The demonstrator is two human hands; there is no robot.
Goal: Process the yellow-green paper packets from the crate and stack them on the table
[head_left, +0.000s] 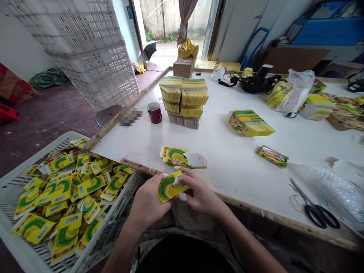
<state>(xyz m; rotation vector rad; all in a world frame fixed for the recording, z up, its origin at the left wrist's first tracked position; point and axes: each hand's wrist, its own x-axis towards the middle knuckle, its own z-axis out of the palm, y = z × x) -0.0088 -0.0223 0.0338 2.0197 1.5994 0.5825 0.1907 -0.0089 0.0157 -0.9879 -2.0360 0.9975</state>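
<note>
Both of my hands hold one small yellow carton point(170, 188) with a green swirl, just off the table's front edge. My left hand point(149, 201) grips its left end. The fingers of my right hand point(196, 189), some with white wrappings on the tips, pinch its right end. Just beyond lies another yellow carton point(174, 156), with its white inner flap showing at the right. To the left, a white plastic crate point(112, 212) is heaped with similar yellow cartons point(64, 189).
Stacked flat cartons point(184, 100) stand on the white table point(136, 140), beside a maroon mug point(154, 113). Toward the right lie a carton bundle point(250, 123), a yellow pack point(273, 156), scissors point(313, 208) and bubble wrap point(338, 193). Tall white crates point(91, 49) rise at the left.
</note>
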